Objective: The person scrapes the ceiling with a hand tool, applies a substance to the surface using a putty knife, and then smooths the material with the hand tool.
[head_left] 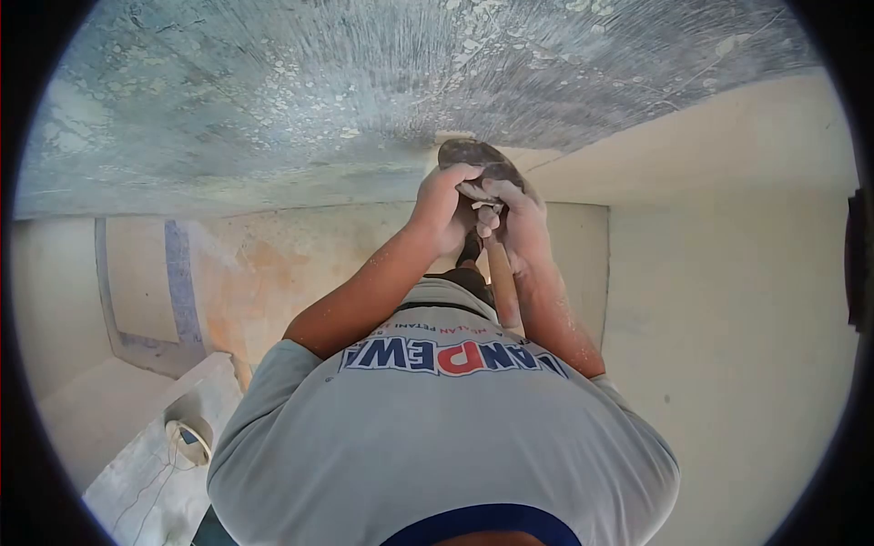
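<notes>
In the middle of the head view, my left hand (441, 202) and my right hand (524, 218) are brought close together, closed on a dark, rounded, dusty piece (471, 152) whose kind I cannot make out. Both thumbs lie across its near side. Pale dust coats my fingers and right forearm. A wooden handle (502, 280) runs from below the hands back toward my shirt, along the inner side of my right wrist. Whether it joins the dark piece is hidden.
Ahead spreads a grey-blue surface (364, 100) with pale specks and streaks. A plain pale wall (728, 346) rises on the right. At lower left, a round pale container (188, 443) rests on a whitish ledge (137, 473), with a thin cord beside it.
</notes>
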Action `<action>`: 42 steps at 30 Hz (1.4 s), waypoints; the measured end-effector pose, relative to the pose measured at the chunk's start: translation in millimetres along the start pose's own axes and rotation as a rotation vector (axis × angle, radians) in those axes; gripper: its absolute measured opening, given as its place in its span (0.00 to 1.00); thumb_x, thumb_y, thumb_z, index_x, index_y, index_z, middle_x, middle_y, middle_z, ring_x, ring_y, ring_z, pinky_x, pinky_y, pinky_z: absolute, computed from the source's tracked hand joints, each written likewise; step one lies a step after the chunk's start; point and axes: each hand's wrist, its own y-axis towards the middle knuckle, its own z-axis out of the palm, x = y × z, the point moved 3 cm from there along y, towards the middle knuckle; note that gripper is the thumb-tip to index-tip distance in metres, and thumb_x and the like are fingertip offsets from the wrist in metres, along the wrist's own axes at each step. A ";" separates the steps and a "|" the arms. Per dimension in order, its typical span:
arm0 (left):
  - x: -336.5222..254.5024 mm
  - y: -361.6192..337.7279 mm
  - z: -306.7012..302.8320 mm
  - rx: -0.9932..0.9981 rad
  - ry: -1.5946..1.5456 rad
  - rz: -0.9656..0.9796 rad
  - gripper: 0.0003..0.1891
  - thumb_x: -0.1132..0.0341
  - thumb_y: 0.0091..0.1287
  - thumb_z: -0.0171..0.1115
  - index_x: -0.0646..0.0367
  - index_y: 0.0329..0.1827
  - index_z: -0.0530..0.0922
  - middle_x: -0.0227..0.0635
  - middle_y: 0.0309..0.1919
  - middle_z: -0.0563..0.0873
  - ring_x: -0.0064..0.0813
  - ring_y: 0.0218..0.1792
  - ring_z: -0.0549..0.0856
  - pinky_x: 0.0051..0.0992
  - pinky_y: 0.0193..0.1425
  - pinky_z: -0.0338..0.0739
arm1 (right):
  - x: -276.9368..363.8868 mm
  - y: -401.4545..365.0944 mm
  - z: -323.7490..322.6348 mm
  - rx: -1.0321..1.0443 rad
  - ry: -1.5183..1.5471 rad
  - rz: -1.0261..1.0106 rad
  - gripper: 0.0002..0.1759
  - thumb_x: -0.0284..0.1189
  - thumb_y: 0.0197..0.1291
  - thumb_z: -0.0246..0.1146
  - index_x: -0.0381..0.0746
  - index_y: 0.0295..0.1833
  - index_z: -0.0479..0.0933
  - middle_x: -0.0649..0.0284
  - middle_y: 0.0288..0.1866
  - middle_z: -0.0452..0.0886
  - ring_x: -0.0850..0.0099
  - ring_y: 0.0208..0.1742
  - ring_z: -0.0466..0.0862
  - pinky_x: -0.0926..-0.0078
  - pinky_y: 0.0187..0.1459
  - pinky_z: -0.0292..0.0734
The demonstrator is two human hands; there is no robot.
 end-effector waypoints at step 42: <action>-10.9 -1.4 29.2 -0.209 0.086 0.124 0.12 0.62 0.65 0.55 0.64 0.35 0.78 0.42 0.25 0.83 0.38 0.11 0.76 0.33 0.08 0.69 | 18.6 -22.9 20.2 0.013 0.119 -0.157 0.03 0.20 0.60 0.57 0.32 0.39 0.73 0.62 0.22 0.75 0.76 0.13 0.72 0.78 0.13 0.63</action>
